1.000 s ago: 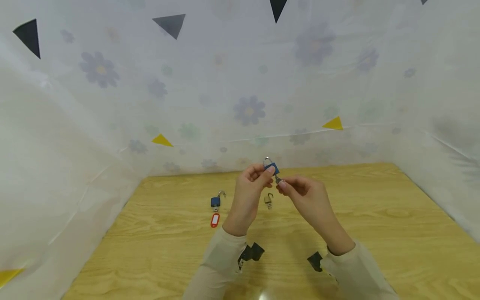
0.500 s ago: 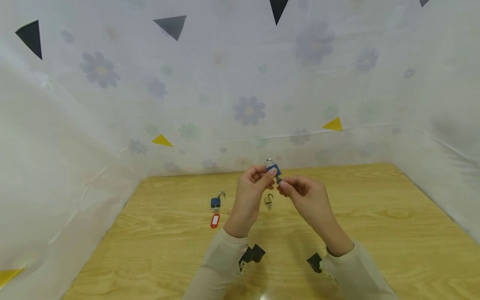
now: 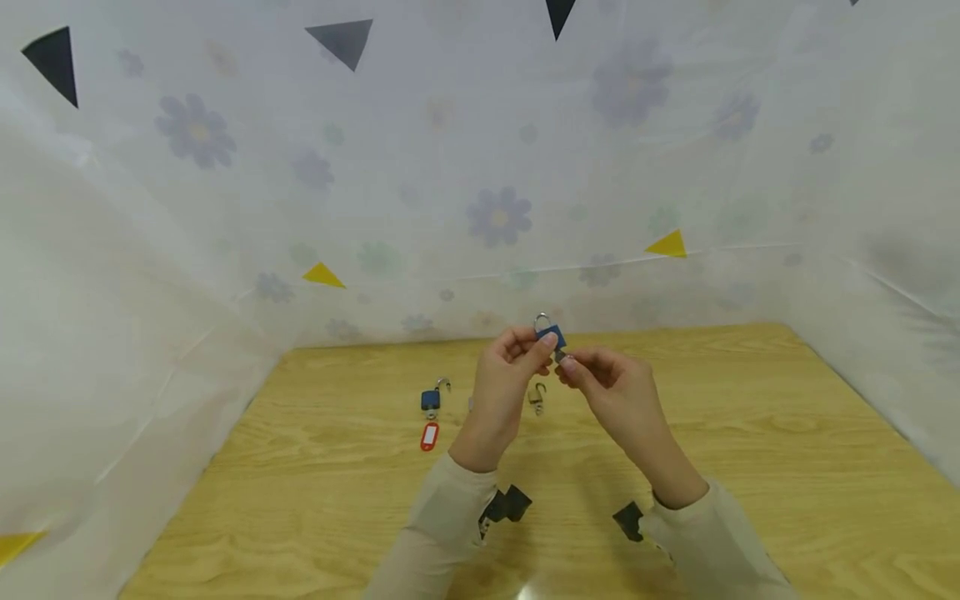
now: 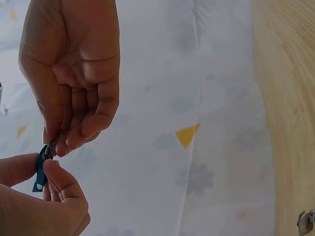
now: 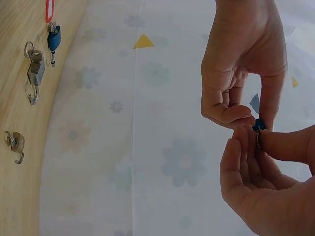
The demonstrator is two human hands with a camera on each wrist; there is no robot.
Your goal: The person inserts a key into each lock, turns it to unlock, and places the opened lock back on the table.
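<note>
My left hand [image 3: 534,343] holds a small blue padlock [image 3: 550,334] with a silver shackle up above the wooden table [image 3: 750,433], pinched between thumb and fingers. My right hand [image 3: 567,363] pinches a small key [image 3: 560,356] at the underside of the padlock. In the left wrist view the padlock [image 4: 39,172] sits in the near left hand [image 4: 47,169], and the right hand [image 4: 54,145] reaches down to it. In the right wrist view the left hand [image 5: 248,118] holds the padlock [image 5: 259,125] above the right hand [image 5: 248,137].
On the table behind the hands lie a blue padlock [image 3: 431,400] with a red key tag [image 3: 429,436] and a brass padlock [image 3: 537,398] with its shackle open. A silver padlock [image 5: 35,71] lies between them. Floral sheets [image 3: 495,217] wall in three sides.
My right hand has moved slightly up and left, closer to the padlock. The left hand and the things on the table have stayed where they were.
</note>
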